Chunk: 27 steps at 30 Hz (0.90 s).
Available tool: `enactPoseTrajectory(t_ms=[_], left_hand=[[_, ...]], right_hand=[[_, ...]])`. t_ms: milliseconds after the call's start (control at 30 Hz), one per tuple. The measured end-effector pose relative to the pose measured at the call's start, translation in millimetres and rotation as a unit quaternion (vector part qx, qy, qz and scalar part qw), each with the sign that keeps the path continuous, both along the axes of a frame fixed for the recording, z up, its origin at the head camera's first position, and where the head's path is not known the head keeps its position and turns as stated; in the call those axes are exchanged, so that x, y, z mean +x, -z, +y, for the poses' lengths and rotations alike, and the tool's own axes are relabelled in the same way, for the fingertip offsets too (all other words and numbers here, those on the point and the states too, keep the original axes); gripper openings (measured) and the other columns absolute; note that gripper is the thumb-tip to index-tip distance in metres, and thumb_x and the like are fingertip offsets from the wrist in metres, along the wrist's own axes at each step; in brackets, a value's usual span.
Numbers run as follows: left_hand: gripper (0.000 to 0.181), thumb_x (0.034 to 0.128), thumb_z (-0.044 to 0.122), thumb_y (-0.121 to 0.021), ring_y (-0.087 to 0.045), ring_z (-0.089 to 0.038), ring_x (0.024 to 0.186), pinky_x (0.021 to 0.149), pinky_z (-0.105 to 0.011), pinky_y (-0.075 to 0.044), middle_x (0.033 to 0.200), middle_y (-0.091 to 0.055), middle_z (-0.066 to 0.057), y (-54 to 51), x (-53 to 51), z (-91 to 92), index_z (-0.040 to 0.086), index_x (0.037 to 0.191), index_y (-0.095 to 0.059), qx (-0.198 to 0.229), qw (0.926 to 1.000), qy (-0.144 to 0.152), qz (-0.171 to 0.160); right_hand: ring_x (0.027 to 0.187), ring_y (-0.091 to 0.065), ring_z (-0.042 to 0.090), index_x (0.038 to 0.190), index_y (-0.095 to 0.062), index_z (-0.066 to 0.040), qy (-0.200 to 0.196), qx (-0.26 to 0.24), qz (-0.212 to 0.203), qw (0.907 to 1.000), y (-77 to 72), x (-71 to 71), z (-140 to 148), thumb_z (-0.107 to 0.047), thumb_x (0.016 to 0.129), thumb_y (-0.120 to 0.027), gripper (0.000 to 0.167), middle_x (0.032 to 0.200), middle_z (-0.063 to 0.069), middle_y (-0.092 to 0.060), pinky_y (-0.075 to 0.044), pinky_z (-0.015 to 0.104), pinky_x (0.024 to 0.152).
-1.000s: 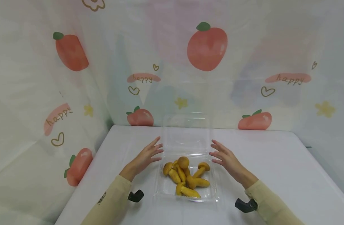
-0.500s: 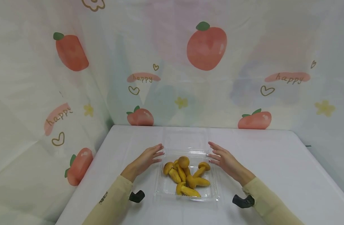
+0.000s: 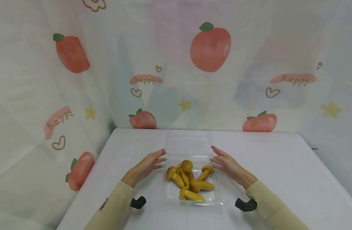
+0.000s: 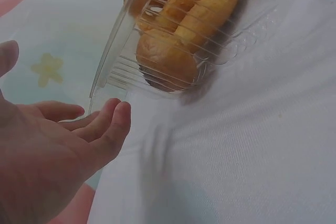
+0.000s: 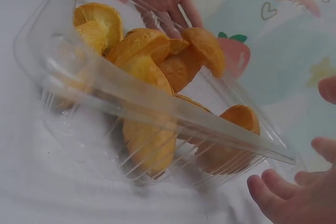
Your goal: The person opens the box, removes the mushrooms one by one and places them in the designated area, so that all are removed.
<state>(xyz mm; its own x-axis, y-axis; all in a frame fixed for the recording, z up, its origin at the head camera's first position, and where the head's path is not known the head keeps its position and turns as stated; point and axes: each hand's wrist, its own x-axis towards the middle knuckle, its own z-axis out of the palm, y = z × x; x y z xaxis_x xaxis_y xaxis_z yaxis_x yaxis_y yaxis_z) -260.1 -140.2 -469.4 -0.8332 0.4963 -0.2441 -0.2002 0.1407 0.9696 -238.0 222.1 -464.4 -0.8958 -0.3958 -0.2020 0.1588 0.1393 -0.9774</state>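
Observation:
A clear plastic clamshell box [image 3: 162, 196] stands on the white table in the head view, holding several yellow-brown mushrooms [image 3: 203, 186]. Its see-through lid [image 3: 188, 145] leans back at the far side, away from the mushrooms. Left of the hinge area is my left hand [image 3: 147, 164], fingers loosely extended and nothing held. My right hand [image 3: 230, 166] mirrors it on the right, its fingertips close to the box's far right corner. In the left wrist view, fingers [image 4: 107, 129] lie very near the box edge; contact cannot be told. The right wrist view shows fingers [image 5: 273, 187] just beside the rim.
The white table [image 3: 279, 166] meets a patterned cloth backdrop [image 3: 176, 48] behind and at the left. A black curved piece [image 3: 138, 202] sits by the left cuff, another black piece [image 3: 246, 204] by the right cuff.
The lid has dropped from a more upright position to a lower backward tilt. Both hands have come slightly nearer and lower, the right one shifting left. The mushrooms have stayed put.

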Motion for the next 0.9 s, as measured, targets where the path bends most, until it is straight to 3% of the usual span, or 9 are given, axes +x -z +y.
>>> enactPoseTrajectory(t_ms=[267,533,767,900], left_hand=[[0.064,0.1119,0.036,-0.028,-0.026,-0.039,0.154,0.125,-0.057,-0.025,0.171,-0.012,-0.017,4.7,5.3,-8.3,0.001,0.162,-0.009,0.001,0.9998,0.016,0.006],[0.062,0.1112,0.037,-0.032,-0.033,-0.038,0.152,0.123,-0.056,-0.029,0.171,-0.014,-0.013,5.2,12.1,-21.5,0.007,0.163,-0.014,-0.041,0.9983,0.016,0.038],[0.063,0.1083,0.042,-0.041,-0.040,-0.036,0.148,0.121,-0.054,-0.034,0.169,-0.022,-0.011,1.2,27.2,-31.2,0.012,0.161,-0.025,-0.078,0.9943,0.002,0.072],[0.060,0.1085,0.036,-0.044,-0.041,-0.038,0.147,0.120,-0.056,-0.035,0.169,-0.024,-0.012,-2.5,39.9,-33.8,0.012,0.161,-0.027,-0.096,0.9898,0.004,0.105]], right_hand=[[0.155,-0.006,0.050,0.164,0.000,-0.014,-0.002,0.045,0.010,0.9989,3.0,3.9,-4,-0.027,0.108,-0.040,0.070,0.169,0.025,0.010,-0.021,0.065,0.122],[0.153,-0.013,0.053,0.164,-0.004,-0.013,-0.014,0.109,0.046,0.9928,-2.3,12.1,0,-0.032,0.106,-0.044,0.073,0.168,0.029,-0.001,-0.026,0.067,0.119],[0.148,-0.026,0.055,0.164,-0.004,-0.011,-0.022,0.155,0.086,0.9839,-9.5,19.3,5,-0.031,0.105,-0.049,0.077,0.165,0.034,-0.010,-0.036,0.066,0.115],[0.147,-0.026,0.056,0.164,-0.006,-0.012,-0.016,0.174,0.093,0.9802,-14.3,22.9,9,-0.030,0.104,-0.051,0.077,0.164,0.034,-0.013,-0.037,0.067,0.114]])
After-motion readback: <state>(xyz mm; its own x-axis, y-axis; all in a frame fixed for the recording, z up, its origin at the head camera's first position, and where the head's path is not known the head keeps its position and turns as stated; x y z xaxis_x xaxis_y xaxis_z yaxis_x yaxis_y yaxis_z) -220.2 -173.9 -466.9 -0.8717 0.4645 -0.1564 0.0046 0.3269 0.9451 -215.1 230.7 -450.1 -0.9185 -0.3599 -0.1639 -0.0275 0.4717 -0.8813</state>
